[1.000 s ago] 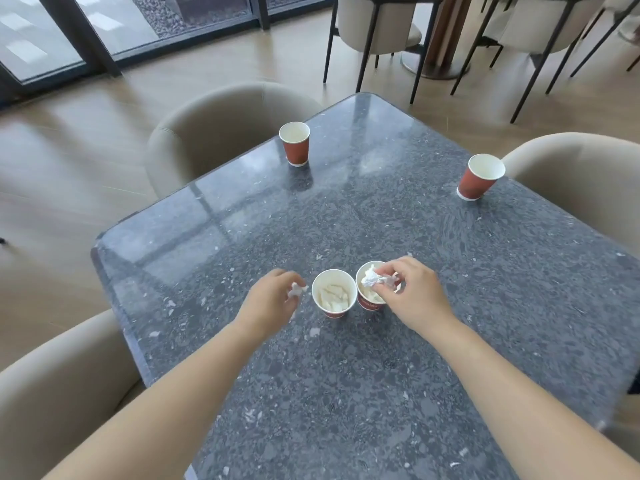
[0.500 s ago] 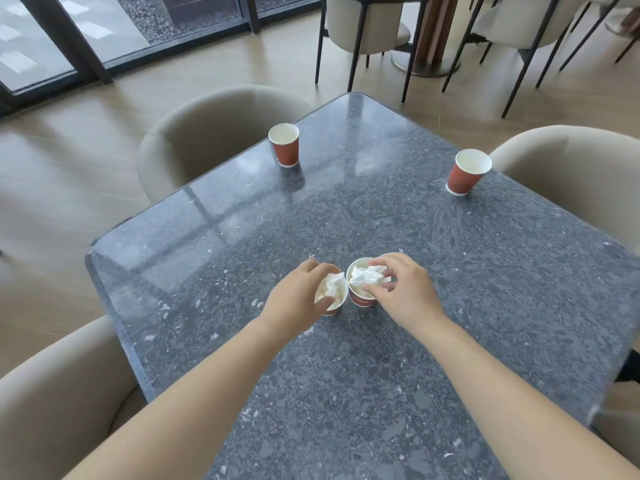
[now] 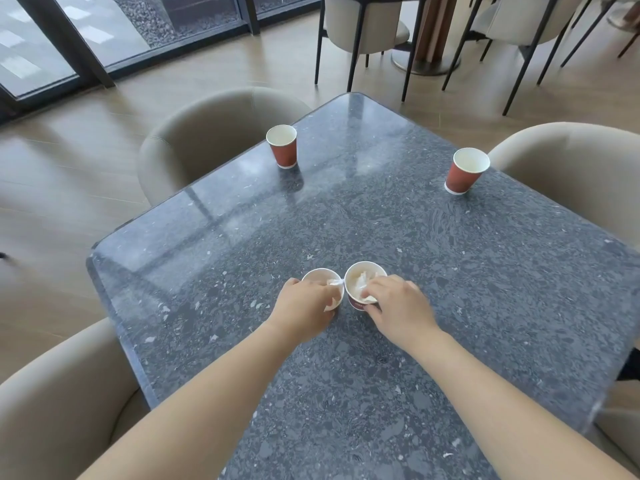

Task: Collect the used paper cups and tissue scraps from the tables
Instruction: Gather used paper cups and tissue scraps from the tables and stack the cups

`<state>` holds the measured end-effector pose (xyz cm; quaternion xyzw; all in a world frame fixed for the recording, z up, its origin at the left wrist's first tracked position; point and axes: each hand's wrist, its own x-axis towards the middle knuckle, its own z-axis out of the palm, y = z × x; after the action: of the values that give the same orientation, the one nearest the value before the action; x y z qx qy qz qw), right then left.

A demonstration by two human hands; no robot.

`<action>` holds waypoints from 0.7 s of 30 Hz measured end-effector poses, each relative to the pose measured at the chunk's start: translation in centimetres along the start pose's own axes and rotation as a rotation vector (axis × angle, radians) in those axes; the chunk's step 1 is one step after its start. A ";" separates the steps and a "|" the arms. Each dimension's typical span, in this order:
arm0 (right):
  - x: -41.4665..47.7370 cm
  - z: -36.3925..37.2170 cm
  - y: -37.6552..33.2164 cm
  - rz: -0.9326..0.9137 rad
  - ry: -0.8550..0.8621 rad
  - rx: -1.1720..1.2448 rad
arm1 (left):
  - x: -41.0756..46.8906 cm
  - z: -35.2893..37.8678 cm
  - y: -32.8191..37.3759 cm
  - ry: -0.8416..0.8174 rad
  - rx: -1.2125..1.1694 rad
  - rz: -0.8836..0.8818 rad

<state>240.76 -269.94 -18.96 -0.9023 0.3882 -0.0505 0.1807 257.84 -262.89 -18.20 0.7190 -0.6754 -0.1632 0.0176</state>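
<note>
A dark grey speckled stone table (image 3: 450, 306), ringed by beige upholstered armchairs (image 3: 214, 133), carries four red paper cups with white interiors. Two empty cups stand far apart at the far side, one on the left (image 3: 282, 146) and one on the right (image 3: 465, 171). At the near centre, two cups touch: the left hand (image 3: 304, 308) pinches a white tissue scrap (image 3: 334, 292) at the left cup (image 3: 320, 277), while the right hand (image 3: 398, 306) presses crumpled tissue (image 3: 362, 284) into the right cup (image 3: 363, 278). Light and easily crushed, the cups likely handle best grasped gently around their walls.

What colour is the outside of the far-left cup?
The far-left cup is reddish-brown outside with a white base band and white inside, seen in the head view.
</note>
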 end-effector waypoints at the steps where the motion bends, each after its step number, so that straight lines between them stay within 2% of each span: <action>1: 0.0 0.1 0.1 0.000 -0.004 -0.024 | 0.0 -0.1 0.1 -0.006 0.013 -0.016; 8: -1.1 -1.1 -0.2 0.055 0.061 0.131 | -1.8 -2.4 1.4 0.033 -0.004 -0.124; 21: -10.5 -6.0 -2.6 -0.038 0.203 0.336 | -10.9 -5.3 9.1 0.154 -0.196 -0.185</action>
<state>233.88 -262.46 -11.91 -0.8568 0.3736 -0.2088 0.2877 250.05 -254.11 -8.68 0.7833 -0.5837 -0.1739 0.1243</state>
